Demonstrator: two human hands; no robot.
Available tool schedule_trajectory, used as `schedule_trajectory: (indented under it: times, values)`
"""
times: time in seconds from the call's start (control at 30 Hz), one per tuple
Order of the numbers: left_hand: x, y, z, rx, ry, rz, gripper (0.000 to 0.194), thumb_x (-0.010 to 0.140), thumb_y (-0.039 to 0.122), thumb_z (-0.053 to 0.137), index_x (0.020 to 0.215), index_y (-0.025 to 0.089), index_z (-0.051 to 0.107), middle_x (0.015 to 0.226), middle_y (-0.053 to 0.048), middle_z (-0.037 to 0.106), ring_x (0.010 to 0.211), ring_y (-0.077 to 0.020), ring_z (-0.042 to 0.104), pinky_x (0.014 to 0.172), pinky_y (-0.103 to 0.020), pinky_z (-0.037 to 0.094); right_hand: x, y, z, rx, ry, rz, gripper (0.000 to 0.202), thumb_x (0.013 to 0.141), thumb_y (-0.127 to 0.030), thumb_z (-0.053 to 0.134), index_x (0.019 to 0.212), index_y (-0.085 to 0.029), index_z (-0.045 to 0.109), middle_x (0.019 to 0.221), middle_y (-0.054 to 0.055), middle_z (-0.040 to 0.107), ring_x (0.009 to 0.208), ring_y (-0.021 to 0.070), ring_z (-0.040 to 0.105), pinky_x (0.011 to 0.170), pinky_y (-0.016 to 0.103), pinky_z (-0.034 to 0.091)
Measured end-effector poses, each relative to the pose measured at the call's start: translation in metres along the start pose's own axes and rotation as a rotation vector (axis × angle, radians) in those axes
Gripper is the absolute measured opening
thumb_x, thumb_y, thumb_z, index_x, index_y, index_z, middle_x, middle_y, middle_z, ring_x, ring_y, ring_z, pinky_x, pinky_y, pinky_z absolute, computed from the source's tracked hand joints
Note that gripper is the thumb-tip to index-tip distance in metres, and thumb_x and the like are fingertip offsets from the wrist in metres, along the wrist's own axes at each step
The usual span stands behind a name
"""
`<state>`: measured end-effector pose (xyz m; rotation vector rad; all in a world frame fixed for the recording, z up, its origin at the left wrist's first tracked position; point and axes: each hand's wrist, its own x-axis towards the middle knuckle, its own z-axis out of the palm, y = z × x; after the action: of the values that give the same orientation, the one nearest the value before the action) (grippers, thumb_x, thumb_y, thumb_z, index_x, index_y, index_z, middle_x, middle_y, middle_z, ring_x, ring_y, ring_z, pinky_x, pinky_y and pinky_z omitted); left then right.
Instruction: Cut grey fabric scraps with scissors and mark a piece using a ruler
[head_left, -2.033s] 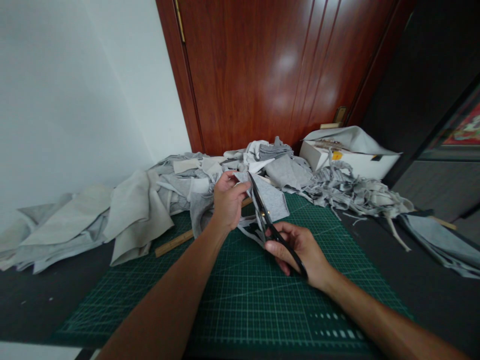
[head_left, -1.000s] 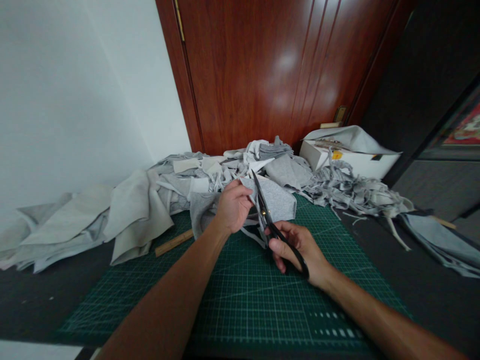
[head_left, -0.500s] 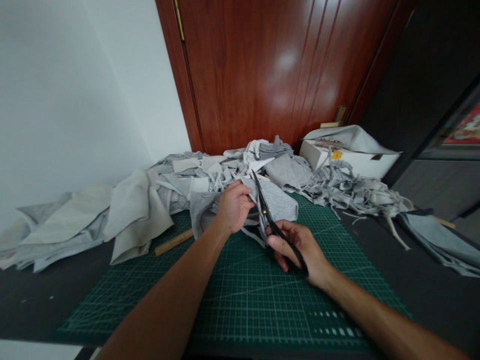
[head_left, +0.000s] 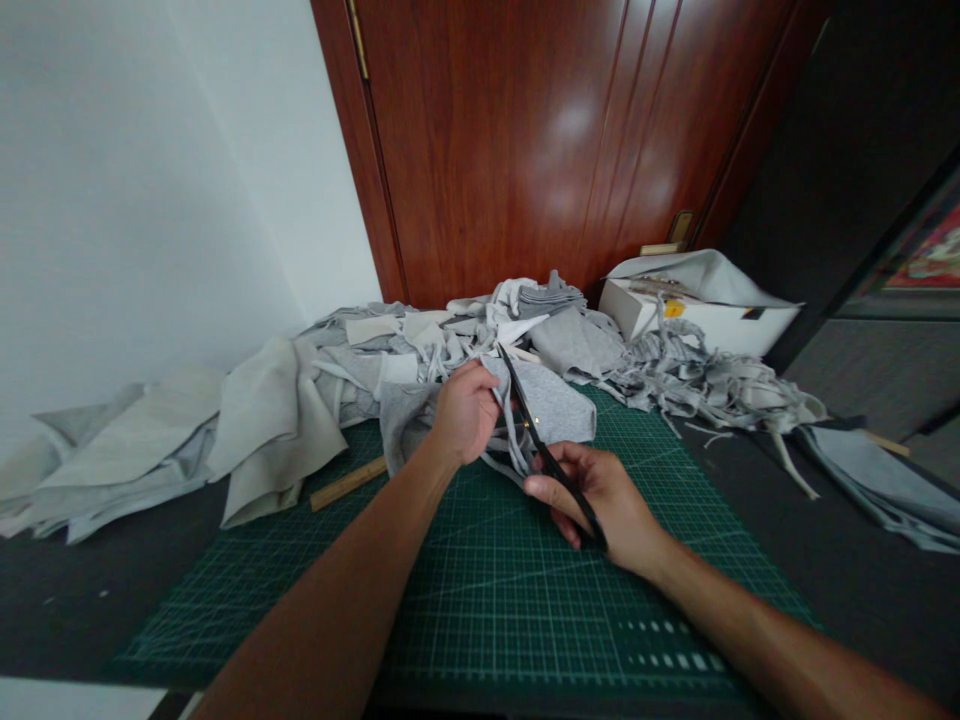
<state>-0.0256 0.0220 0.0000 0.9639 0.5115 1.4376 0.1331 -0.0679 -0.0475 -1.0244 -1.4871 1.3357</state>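
Observation:
Pinched in my left hand (head_left: pixel 468 408) is the edge of a piece of grey fabric (head_left: pixel 559 400), which spreads out to both sides of the hand. Black scissors (head_left: pixel 551 462) are in my right hand (head_left: pixel 592 500), thumb and fingers wrapped round the handles. Their blades point away from me, up and to the left, and lie against the fabric just right of my left fingertips. A narrow grey strip hangs down between the left hand and the blades. Beneath both hands lies a green gridded cutting mat (head_left: pixel 480 590).
Heaped grey fabric scraps (head_left: pixel 442 345) line the back, with larger pale pieces (head_left: pixel 262 410) at left. A wooden ruler (head_left: pixel 349 483) lies on the mat's left. At right are a tangle of strips (head_left: pixel 705 380), a white box (head_left: pixel 731 325) and folded grey cloth (head_left: pixel 877 485).
The scissors and my right hand have shifted slightly to the left, and the blades look closer together. My left hand stays almost in place, still gripping the fabric.

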Motion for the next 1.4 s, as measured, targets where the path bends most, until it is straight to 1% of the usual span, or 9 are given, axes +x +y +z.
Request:
schedule_trajectory:
  times: [0.17, 0.33, 0.53, 0.63, 0.7, 0.8, 1.0, 1.17, 1.4]
  values:
    - [-0.001, 0.002, 0.003, 0.072, 0.038, -0.053, 0.021, 0.054, 0.022, 0.064, 0.074, 0.020, 0.057, 0.074, -0.006, 0.064, 0.078, -0.0258, 0.071, 0.074, -0.042, 0.060, 0.001, -0.001, 0.002, 0.004, 0.011, 0.014, 0.051, 0.074, -0.060, 0.089, 0.088, -0.020, 0.061, 0.044, -0.010, 0.053, 0.031, 0.0086, 0.042, 0.033, 0.019, 0.029]
    - [0.013, 0.009, -0.013, 0.202, 0.240, -0.020, 0.026, 0.054, 0.024, 0.059, 0.077, 0.022, 0.049, 0.077, -0.008, 0.064, 0.082, -0.0307, 0.071, 0.076, -0.049, 0.059, 0.000, -0.007, -0.006, 0.028, -0.013, -0.050, 0.055, 0.073, -0.063, 0.088, 0.092, -0.019, 0.062, 0.043, -0.008, 0.056, 0.030, 0.0098, 0.044, 0.034, 0.020, 0.031]
    - [0.022, 0.031, -0.042, 0.514, 0.592, 0.381, 0.058, 0.049, 0.004, 0.071, 0.095, 0.027, 0.045, 0.113, -0.005, 0.058, 0.131, -0.0318, 0.050, 0.112, -0.043, 0.041, 0.006, -0.020, -0.037, 0.006, 0.208, -0.251, 0.050, 0.080, -0.063, 0.085, 0.094, -0.019, 0.064, 0.043, -0.007, 0.056, 0.033, 0.0104, 0.046, 0.037, 0.022, 0.034]
    - [0.032, 0.026, -0.042, 0.955, 0.418, 0.483, 0.045, 0.056, 0.007, 0.075, 0.091, 0.026, 0.053, 0.101, -0.006, 0.058, 0.119, -0.0325, 0.055, 0.110, -0.045, 0.039, 0.013, -0.021, -0.059, -0.022, 0.386, -0.224, 0.054, 0.072, -0.065, 0.090, 0.090, -0.020, 0.065, 0.050, -0.005, 0.061, 0.038, 0.0118, 0.052, 0.036, 0.023, 0.040]
    - [0.046, 0.013, -0.036, 1.094, 0.195, 0.327, 0.035, 0.059, 0.010, 0.079, 0.078, 0.026, 0.055, 0.078, -0.002, 0.055, 0.099, -0.0311, 0.061, 0.097, -0.042, 0.044, 0.017, -0.018, -0.071, -0.043, 0.467, -0.161, 0.059, 0.067, -0.069, 0.091, 0.084, -0.018, 0.065, 0.056, -0.001, 0.066, 0.041, 0.0123, 0.055, 0.036, 0.023, 0.044]
    - [0.071, -0.012, -0.026, 1.186, -0.005, 0.151, 0.047, 0.042, 0.012, 0.092, 0.055, 0.027, 0.049, 0.055, 0.005, 0.042, 0.070, -0.0254, 0.059, 0.075, -0.034, 0.046, 0.023, -0.013, -0.085, -0.049, 0.537, -0.111, 0.062, 0.066, -0.074, 0.089, 0.072, -0.017, 0.065, 0.059, 0.005, 0.069, 0.041, 0.0114, 0.056, 0.036, 0.022, 0.045]
    - [0.095, -0.036, -0.004, 1.284, -0.320, -0.191, 0.048, 0.031, 0.006, 0.090, 0.048, 0.023, 0.049, 0.044, 0.009, 0.044, 0.049, -0.0143, 0.045, 0.056, -0.028, 0.032, 0.029, -0.005, -0.095, -0.020, 0.611, -0.079, 0.057, 0.065, -0.063, 0.096, 0.066, -0.016, 0.064, 0.054, 0.005, 0.069, 0.038, 0.0103, 0.054, 0.033, 0.020, 0.042]
    - [0.094, -0.015, 0.022, 1.091, -0.347, -0.238, 0.029, 0.053, 0.010, 0.084, 0.060, 0.020, 0.057, 0.052, 0.005, 0.048, 0.054, -0.0120, 0.042, 0.059, -0.029, 0.032, 0.032, -0.001, -0.098, 0.044, 0.638, -0.085, 0.055, 0.065, -0.062, 0.096, 0.071, -0.015, 0.067, 0.057, 0.005, 0.071, 0.039, 0.0106, 0.055, 0.033, 0.020, 0.043]
    - [0.064, 0.004, 0.047, 0.527, -0.277, -0.171, 0.026, 0.078, 0.037, 0.072, 0.088, 0.021, 0.055, 0.081, -0.006, 0.065, 0.077, -0.0223, 0.064, 0.073, -0.037, 0.052, 0.032, -0.008, -0.093, 0.280, 0.565, -0.086, 0.067, 0.058, -0.078, 0.091, 0.074, -0.017, 0.066, 0.064, 0.004, 0.071, 0.049, 0.0112, 0.059, 0.041, 0.020, 0.047]
